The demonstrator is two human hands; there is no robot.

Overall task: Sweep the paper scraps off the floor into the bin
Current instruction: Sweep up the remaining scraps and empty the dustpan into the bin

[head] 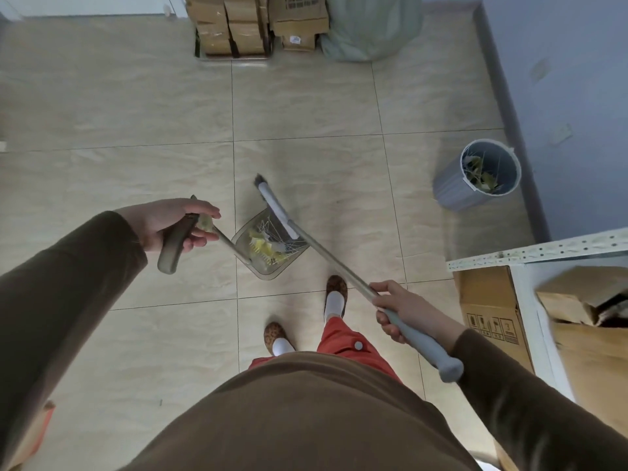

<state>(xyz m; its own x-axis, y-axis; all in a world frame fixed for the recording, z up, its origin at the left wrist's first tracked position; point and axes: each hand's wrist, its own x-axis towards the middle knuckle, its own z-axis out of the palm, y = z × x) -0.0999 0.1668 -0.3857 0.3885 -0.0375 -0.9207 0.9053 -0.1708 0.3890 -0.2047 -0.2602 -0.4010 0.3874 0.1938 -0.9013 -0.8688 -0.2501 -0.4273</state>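
Featherlight yellow paper scraps (pixel 263 248) in clear plastic dustpan (pixel 272 246) (easily spilled); left hand (pixel 170 222) gripping its handle, right hand (pixel 397 309) clasping the grey broom (pixel 326 256).

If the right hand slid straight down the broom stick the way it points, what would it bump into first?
Probably the broom head, resting at the dustpan that holds the paper scraps. The right hand grips the broom handle, which points there. Depth is unclear.

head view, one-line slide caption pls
Left hand holds the dustpan of yellow paper scraps, right hand the broom; bin beside the wall.
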